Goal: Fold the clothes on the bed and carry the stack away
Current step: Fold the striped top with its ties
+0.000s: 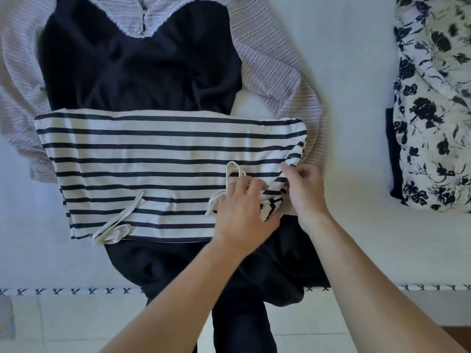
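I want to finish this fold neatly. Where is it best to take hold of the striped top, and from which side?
Probably at the right edge of the striped top, coming from the right: that end is already bunched and lifted where the right hand pinches it, with the left hand flat beside. The loose white ties give no firm hold.

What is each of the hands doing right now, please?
Left hand: open, fingers spread and pressing on the striped top near its strap.
Right hand: pinches the folded right corner of the striped top.
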